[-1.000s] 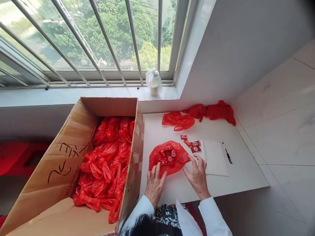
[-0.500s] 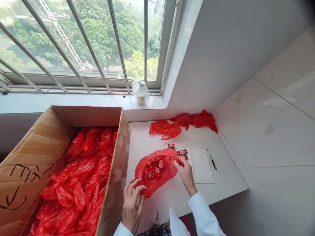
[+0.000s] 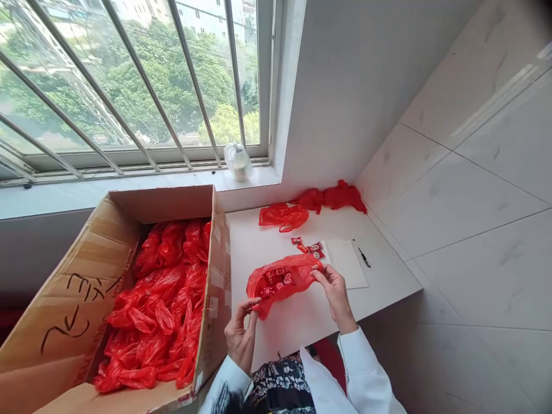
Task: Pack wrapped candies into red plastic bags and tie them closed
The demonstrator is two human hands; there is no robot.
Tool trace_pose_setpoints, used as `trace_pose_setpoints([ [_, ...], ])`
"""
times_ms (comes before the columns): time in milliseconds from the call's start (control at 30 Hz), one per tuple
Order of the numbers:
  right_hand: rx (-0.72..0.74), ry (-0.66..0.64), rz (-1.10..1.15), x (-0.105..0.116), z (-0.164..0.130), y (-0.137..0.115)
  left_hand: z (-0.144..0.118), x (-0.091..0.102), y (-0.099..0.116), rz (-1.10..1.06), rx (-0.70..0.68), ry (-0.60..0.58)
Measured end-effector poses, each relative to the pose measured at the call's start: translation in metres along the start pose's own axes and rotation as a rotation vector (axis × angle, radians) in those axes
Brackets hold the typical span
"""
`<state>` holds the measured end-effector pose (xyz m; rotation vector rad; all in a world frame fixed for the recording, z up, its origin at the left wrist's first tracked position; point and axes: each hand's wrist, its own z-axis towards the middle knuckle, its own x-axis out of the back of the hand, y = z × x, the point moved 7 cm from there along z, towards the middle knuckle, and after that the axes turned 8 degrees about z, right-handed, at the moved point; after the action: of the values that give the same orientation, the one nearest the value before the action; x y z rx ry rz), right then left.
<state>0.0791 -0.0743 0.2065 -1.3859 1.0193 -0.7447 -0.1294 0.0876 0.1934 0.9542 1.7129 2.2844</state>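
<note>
A thin red plastic bag (image 3: 297, 292) hangs between my two hands, its mouth spread wide. Several small red wrapped candies (image 3: 276, 280) lie inside it. My left hand (image 3: 242, 333) pinches the bag's near left edge between thumb and fingers. At the right end, my right hand (image 3: 333, 287) grips the rim of the same bag, fingers closed. Just beyond the bag, a few more red wrapped candies (image 3: 315, 247) rest on the white table (image 3: 284, 339).
On my left stands a large open cardboard box (image 3: 215, 322) full of red plastic bags (image 3: 159, 299). Further red bags (image 3: 284, 216) lie by the wall. A notebook (image 3: 346, 261) and a pen (image 3: 364, 257) are at the right. A wrapped cup (image 3: 238, 164) sits on the windowsill.
Both hands have raised the bag's edges, and its mouth has become longer and narrower. My left fingers have closed more tightly on the rim. The camera view has shifted and turned.
</note>
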Motion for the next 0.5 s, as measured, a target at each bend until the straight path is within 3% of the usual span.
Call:
trace_pose_setpoints([
  [133,0.018,0.009,-0.044,0.01,0.006,-0.002,0.007,-0.01,-0.004,-0.131,0.128,-0.033],
  [300,0.077,0.023,-0.243,0.017,0.001,-0.007,-0.005,-0.019,-0.01,-0.157,0.2,-0.189],
  [433,0.211,0.095,-0.398,0.017,-0.013,-0.035,-0.017,-0.017,-0.014,-0.076,0.209,-0.233],
  [500,0.265,0.044,-0.438,0.005,-0.02,-0.051,-0.02,-0.017,-0.013,-0.037,0.202,-0.239],
])
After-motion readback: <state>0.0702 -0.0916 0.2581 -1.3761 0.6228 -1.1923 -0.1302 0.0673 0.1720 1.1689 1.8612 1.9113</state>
